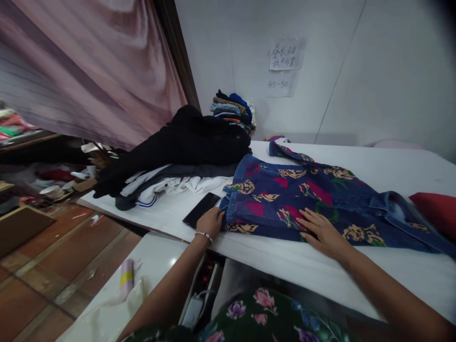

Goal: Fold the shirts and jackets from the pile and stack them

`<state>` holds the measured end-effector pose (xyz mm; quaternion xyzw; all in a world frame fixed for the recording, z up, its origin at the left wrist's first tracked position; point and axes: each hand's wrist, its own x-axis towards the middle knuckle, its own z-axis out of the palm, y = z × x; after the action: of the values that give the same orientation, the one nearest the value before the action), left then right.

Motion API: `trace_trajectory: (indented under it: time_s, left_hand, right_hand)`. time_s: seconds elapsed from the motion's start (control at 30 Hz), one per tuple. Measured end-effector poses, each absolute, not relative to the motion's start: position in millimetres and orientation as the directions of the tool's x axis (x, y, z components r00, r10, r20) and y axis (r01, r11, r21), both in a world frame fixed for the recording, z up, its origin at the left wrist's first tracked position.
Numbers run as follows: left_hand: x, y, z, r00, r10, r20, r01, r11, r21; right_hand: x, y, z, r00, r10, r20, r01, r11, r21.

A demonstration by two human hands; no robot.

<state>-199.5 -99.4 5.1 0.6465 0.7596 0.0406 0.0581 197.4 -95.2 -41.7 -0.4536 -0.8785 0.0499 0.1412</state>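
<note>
Apparently smoothing patterned garment [306,190]: pinching hem [232,209] with left hand [211,223], pressing with spread, empty right hand [322,232]. Next, likely: keep hem taut.

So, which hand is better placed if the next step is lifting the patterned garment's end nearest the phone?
The left hand, likely: it touches that edge of the patterned garment, beside the phone; the right hand lies farther along.

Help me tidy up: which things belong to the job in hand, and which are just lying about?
Belong: patterned garment, touched by left hand and right hand; probably black clothes, folded stack.
Probably lying about: black phone, pink roll.
</note>
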Motion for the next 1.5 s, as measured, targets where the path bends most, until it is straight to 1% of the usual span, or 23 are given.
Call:
trace_trajectory:
  time_s: [0.13,0.27,0.33,0.43,0.5,0.57,0.63,0.7,0.8,0.9,0.97,1.03,1.1,1.13,1.2,1.23,1.33,1.4,1.5]
  left_hand:
    - [-202,-94,18,-0.155,0.987,-0.052,0.978,0.16,0.136]
    - [-199,-72,36,-0.152,0.988,0.035,0.976,0.144,0.166]
    - [-195,-53,40,-0.15,0.986,0.075,0.978,0.136,0.161]
    - [-190,-23,36,-0.079,0.991,0.106,0.993,0.068,0.098]
    - [-189,-8,30,0.014,0.997,0.078,0.999,-0.017,0.039]
    - [-190,0,25,0.07,0.997,0.027,0.998,-0.07,0.003]
    - [-193,1,23,0.084,0.996,-0.004,0.996,-0.084,-0.012]
    - [-195,-3,23,0.095,0.995,-0.001,0.995,-0.095,-0.023]
    - [-199,-15,23,0.12,0.993,0.002,0.99,-0.12,-0.071]
    - [-198,-24,22,0.118,0.993,-0.027,0.985,-0.12,-0.121]
    - [-194,-27,23,0.1,0.995,0.012,0.987,-0.098,-0.125]
    - [-184,-28,26,0.122,0.986,0.115,0.989,-0.111,-0.096]
    - [-172,-29,27,0.219,0.953,0.208,0.976,-0.215,-0.04]
    - [-165,-29,25,0.287,0.932,0.223,0.957,-0.291,-0.014]
    - [-154,-28,19,0.399,0.899,0.181,0.911,-0.412,0.034]
    - [-151,-27,14,0.425,0.895,0.134,0.899,-0.435,0.055]
    - [-148,-22,-3,0.419,0.908,-0.006,0.905,-0.418,0.078]
    - [-150,-18,-11,0.403,0.915,-0.031,0.914,-0.401,0.061]
    - [-154,-13,-16,0.416,0.909,-0.011,0.909,-0.415,0.04]
  right_hand:
    - [193,-94,-34,-0.529,0.828,0.187,0.795,0.56,-0.232]
    - [184,-88,-30,-0.504,0.84,0.2,0.813,0.539,-0.221]
    - [178,-86,-33,-0.505,0.839,0.203,0.815,0.541,-0.207]
    - [173,-84,-40,-0.508,0.836,0.208,0.821,0.543,-0.178]
    - [171,-85,-43,-0.504,0.837,0.214,0.825,0.54,-0.166]
    - [172,-86,-44,-0.502,0.837,0.217,0.826,0.539,-0.166]
    - [172,-87,-43,-0.5,0.837,0.221,0.825,0.538,-0.173]
    - [172,-88,-41,-0.499,0.836,0.226,0.82,0.541,-0.189]
    - [173,-87,-39,-0.506,0.833,0.227,0.81,0.548,-0.208]
    - [173,-86,-39,-0.507,0.831,0.227,0.805,0.551,-0.219]
    - [172,-86,-38,-0.504,0.835,0.221,0.804,0.547,-0.233]
    - [170,-87,-35,-0.495,0.845,0.205,0.81,0.533,-0.243]
    - [167,-88,-30,-0.483,0.855,0.187,0.818,0.517,-0.25]
    - [165,-89,-27,-0.48,0.859,0.178,0.82,0.511,-0.256]
    - [165,-90,-21,-0.476,0.863,0.169,0.818,0.505,-0.276]
    - [166,-90,-18,-0.47,0.866,0.172,0.817,0.5,-0.287]
    - [180,-90,-14,-0.396,0.895,0.204,0.841,0.443,-0.31]
    - [197,-92,-14,-0.322,0.925,0.2,0.87,0.372,-0.322]
    - [227,-97,-13,-0.306,0.939,0.155,0.867,0.342,-0.363]
